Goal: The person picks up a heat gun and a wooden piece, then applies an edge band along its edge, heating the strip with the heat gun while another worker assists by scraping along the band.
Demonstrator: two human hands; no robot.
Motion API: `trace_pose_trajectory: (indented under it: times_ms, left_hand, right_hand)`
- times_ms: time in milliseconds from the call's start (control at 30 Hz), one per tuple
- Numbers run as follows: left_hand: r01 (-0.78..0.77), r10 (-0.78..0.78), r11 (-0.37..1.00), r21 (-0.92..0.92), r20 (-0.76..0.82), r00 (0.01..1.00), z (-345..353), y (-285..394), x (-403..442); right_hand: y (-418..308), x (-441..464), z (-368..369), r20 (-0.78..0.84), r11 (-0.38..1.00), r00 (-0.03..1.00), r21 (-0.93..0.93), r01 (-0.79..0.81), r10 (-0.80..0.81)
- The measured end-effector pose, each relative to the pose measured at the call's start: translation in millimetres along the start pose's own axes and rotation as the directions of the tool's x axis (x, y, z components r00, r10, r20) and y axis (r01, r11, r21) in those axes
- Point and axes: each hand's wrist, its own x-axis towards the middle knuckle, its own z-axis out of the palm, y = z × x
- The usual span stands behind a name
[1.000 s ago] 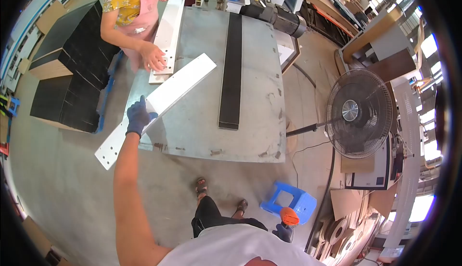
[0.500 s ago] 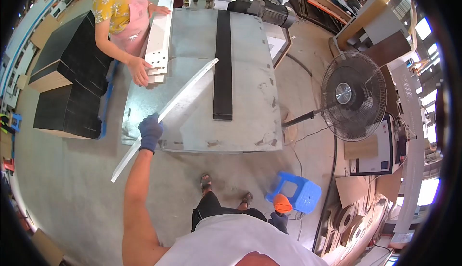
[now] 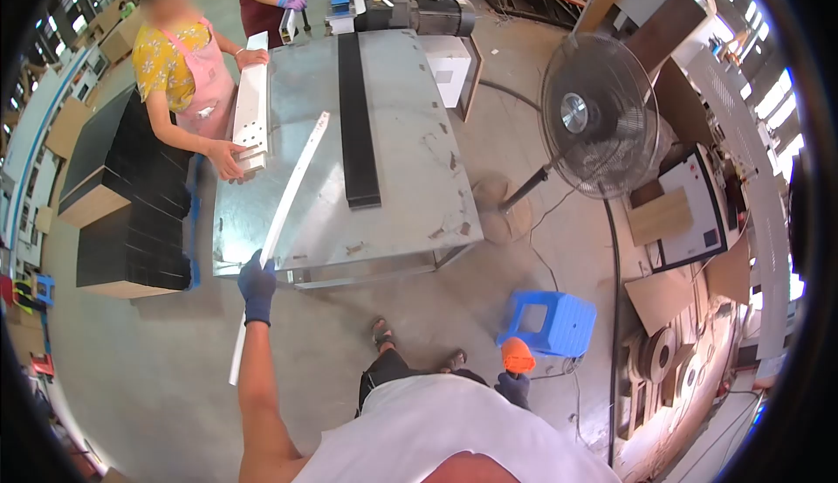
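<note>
My left hand, in a dark blue glove, is closed round a long, narrow white strip. The strip slants across the near left edge of the metal table, its far part over the top and its lower end hanging past the edge. Low at my right side, my right hand, also gloved, grips an orange-headed tool whose kind I cannot make out. On the tabletop lies a long black strip. A co-worker in a pink apron has both hands on white boards at the table's left edge.
Right of the table stands a large fan, with a blue stool nearer me and cables on the floor. Black panel stacks sit at left. Another person in a dark red apron stands beyond, near a motor.
My view has swung, so the table appears further left. The white strip in my left hand has turned to a steeper angle. My right hand still holds the orange-headed tool.
</note>
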Motion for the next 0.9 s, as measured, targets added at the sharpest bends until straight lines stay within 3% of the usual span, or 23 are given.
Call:
trace_pose_trajectory:
  times_ms: [167,233,300,367,400,433,500,567,700,767,833,900]
  left_hand:
    - [0.081,-0.068,0.992,-0.095,0.139,0.988,-42.5,40.7,-99.6]
    - [0.018,0.013,0.974,-0.224,0.134,0.991,-64.7,81.7,-142.4]
    - [-0.102,0.124,0.981,-0.168,0.131,0.984,-59.5,105.7,-183.0]
    - [0.077,0.044,0.896,-0.437,0.26,0.965,-53.9,142.7,-222.9]
    - [0.06,0.09,0.87,-0.489,0.278,0.956,-44.7,155.3,-240.4]
    - [0.03,0.142,0.88,-0.475,0.322,0.936,-34.5,170.2,-255.8]
    - [-0.041,0.239,0.891,-0.451,0.392,0.889,-12.8,198.9,-276.3]
    - [0.121,0.239,0.824,-0.554,0.532,0.812,8.5,243.5,-297.2]
    - [-0.156,0.474,0.848,-0.507,0.591,0.653,71.1,320.0,-320.2]
    - [-0.207,0.475,0.876,-0.435,0.707,0.524,100.7,363.6,-329.4]
    - [-0.434,0.581,0.807,-0.4,0.668,0.465,145.1,402.6,-342.7]
    - [-0.451,0.604,0.779,-0.435,0.714,0.355,169.9,462.1,-353.0]
  right_hand:
    - [28.1,37.9,-32.5,-0.029,0.983,0.995,-0.162,0.089,-0.095]
    - [48.7,55.7,-47.3,-0.021,0.989,0.989,0.005,0.148,-0.148]
    - [43.7,53.1,-64.3,-0.071,0.988,0.987,0.046,0.15,-0.146]
    - [49.9,54.1,-89.4,-0.092,0.974,0.974,0.071,0.213,-0.206]
    - [82.4,75.1,-102.1,-0.138,0.968,0.966,0.093,0.232,-0.219]
    - [54.0,50.5,-117.9,-0.162,0.978,0.967,0.035,0.204,-0.196]
    - [62.7,48.3,-140.2,-0.223,0.979,0.969,0.148,0.14,-0.104]
    - [68.5,44.0,-163.8,-0.246,0.964,0.969,0.25,0.087,-0.024]
    - [72.6,37.5,-210.1,-0.297,0.844,0.937,0.536,0.002,0.186]
    - [82.2,41.3,-225.8,-0.315,0.786,0.928,0.617,0.039,0.201]
    - [78.9,43.4,-243.7,-0.344,0.747,0.914,0.661,0.071,0.217]
    - [54.2,43.7,-266.7,-0.389,0.735,0.892,0.67,0.104,0.228]
